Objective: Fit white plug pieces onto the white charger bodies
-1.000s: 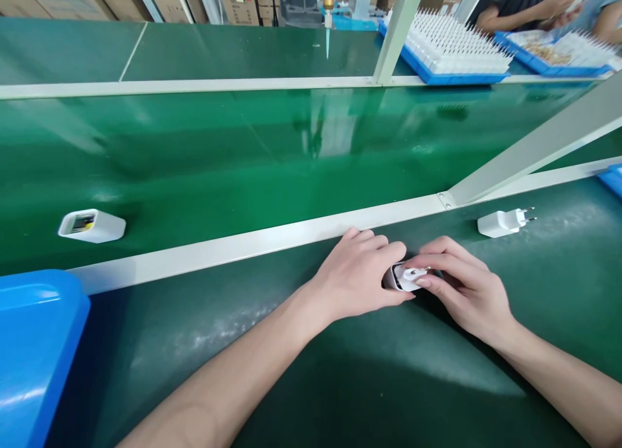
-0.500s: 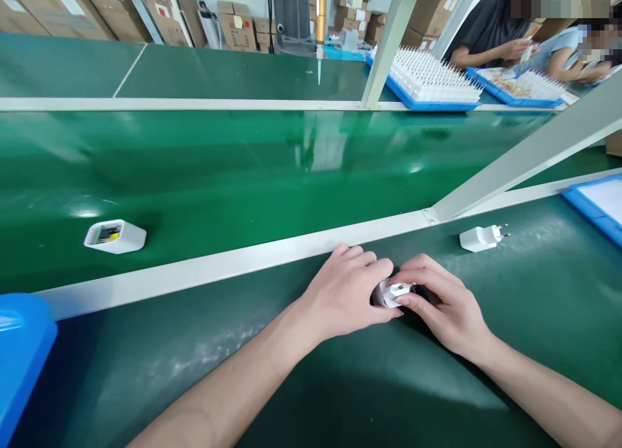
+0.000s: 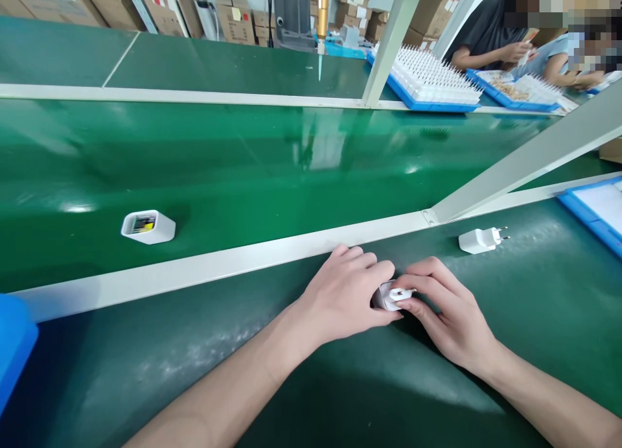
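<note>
A white plug charger (image 3: 394,296) lies between my two hands, low over the green bench. My left hand (image 3: 347,292) is wrapped around its body, which is mostly hidden by the fingers. At the plug end my right hand (image 3: 444,308) pinches the white pin piece between thumb and fingers. Another white charger (image 3: 479,240) with two metal pins lies on its side beyond my right hand. On the green belt sits an open white charger housing (image 3: 148,227) with dark and yellow parts inside.
A pale rail (image 3: 233,253) divides the bench from the conveyor belt (image 3: 218,156); a slanted post (image 3: 525,156) rises at right. Blue containers (image 3: 14,351) stand at both sides. Trays of white pin pieces (image 3: 432,78) sit on the far shelf, near co-workers (image 3: 481,36).
The open white housing has travelled right along the belt. My hands keep hold of the charger almost in place, with a slight shift of the right fingers.
</note>
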`<state>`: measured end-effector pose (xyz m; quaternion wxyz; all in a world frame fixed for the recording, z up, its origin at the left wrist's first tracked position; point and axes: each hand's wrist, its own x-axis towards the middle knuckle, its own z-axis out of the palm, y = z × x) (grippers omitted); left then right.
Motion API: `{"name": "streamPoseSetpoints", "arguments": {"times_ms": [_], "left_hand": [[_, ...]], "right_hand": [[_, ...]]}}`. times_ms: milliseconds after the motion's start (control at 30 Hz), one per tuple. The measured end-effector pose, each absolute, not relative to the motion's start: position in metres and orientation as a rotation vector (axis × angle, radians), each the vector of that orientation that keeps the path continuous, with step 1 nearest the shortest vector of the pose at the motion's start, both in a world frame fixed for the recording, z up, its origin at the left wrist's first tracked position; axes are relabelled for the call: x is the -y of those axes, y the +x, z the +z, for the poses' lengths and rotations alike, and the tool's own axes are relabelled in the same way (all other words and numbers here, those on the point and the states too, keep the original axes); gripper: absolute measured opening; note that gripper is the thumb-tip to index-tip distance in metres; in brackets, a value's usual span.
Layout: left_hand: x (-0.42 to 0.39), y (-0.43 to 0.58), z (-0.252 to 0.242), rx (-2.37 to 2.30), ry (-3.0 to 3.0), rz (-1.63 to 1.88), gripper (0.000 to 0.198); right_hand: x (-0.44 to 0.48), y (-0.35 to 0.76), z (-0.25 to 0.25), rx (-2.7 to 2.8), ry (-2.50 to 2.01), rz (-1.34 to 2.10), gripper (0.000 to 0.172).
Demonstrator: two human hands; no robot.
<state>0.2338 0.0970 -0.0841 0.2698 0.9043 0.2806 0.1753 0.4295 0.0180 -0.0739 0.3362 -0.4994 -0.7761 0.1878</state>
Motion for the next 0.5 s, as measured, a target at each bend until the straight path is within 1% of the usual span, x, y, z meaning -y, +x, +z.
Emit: {"name": "streamPoseSetpoints", "arguments": {"times_ms": [267,500], "left_hand": [[-0.096,0.235,-0.084,-0.754,2.427,0.482,0.037],[-0.097,0.235,-0.083,-0.758,2.418,0.470,0.038]], "right_hand": [[-0.019,0.429,-0.067,2.051,-1.354,0.501,0.013],[-0.023,0.425,-0.063,2.073,-1.312,0.466,0.014]]}}
